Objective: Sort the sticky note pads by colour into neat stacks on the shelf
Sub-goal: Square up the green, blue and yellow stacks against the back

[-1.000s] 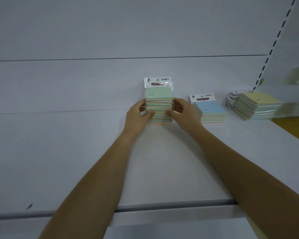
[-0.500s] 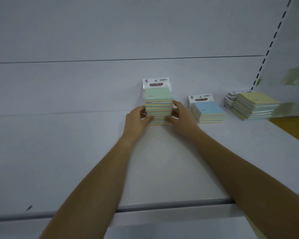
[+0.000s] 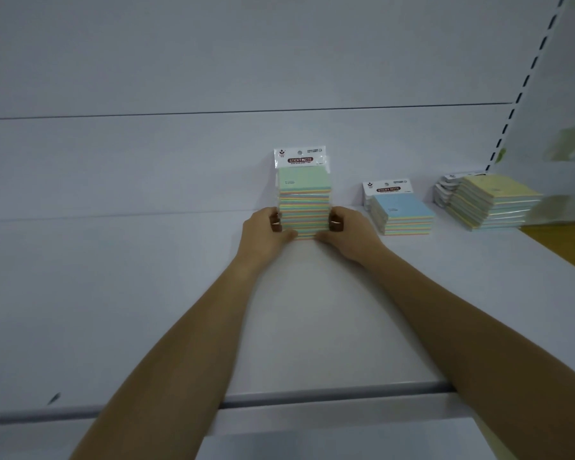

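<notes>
head view, near to far: past the front lip of the shelf (image 3: 312,398), the left hand (image 3: 263,232) and right hand (image 3: 352,232) clasp the base of the green-topped stack (image 3: 304,200), one on each side. the fingers (image 3: 274,224) are curled against its lower side faces and the thumbs meet at the bottom front edge, so both hands have hold of it. the stack stands mid-shelf, close to the back panel (image 3: 180,161); whether its base is fully seated cannot be told. risk: this is the tallest pile and it is restrained only low down, so the upper pads, in what looks like slick film, may slide or lean if pressure is uneven or one side is released first. the right hand lies near the blue-topped stack (image 3: 402,212); a wide withdrawal could nudge it. farther right, the yellow-topped stack (image 3: 492,200) looks stepped rather than flush.
</notes>
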Demonstrator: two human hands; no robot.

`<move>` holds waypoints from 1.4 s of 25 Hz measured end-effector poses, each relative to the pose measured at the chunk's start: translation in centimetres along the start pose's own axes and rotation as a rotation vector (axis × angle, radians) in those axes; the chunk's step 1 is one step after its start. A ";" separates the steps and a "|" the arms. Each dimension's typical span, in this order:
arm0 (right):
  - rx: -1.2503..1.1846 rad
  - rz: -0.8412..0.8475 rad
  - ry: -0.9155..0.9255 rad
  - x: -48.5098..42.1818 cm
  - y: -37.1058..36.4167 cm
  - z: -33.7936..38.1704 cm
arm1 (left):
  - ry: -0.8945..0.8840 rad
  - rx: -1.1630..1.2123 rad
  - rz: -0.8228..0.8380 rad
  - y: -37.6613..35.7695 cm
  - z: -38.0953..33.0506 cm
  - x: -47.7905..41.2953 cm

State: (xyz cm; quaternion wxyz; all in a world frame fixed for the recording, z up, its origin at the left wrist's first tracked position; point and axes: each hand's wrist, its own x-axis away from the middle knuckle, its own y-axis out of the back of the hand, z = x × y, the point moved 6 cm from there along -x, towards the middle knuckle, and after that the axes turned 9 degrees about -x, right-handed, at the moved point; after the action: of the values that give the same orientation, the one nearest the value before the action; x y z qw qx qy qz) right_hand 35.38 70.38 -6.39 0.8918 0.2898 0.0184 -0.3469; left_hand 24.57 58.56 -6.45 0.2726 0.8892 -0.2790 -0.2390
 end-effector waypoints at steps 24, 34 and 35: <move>-0.107 0.012 -0.140 0.1 0.6 -0.5 | 0.015 0.110 -0.014 0.3 -0.4 0.5; -0.106 -0.160 -0.008 0.8 1.4 1.9 | 0.009 0.112 -0.124 1.1 -0.8 0.4; -0.098 -0.168 0.008 0.8 1.4 1.9 | -0.016 0.094 -0.140 1.1 -1.0 0.5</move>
State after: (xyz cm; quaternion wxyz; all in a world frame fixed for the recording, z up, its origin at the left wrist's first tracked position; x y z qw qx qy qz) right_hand 36.55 69.73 -4.23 0.8725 0.2446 0.0632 -0.4182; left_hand 25.09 57.83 -5.10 0.2110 0.9163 -0.2295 -0.2513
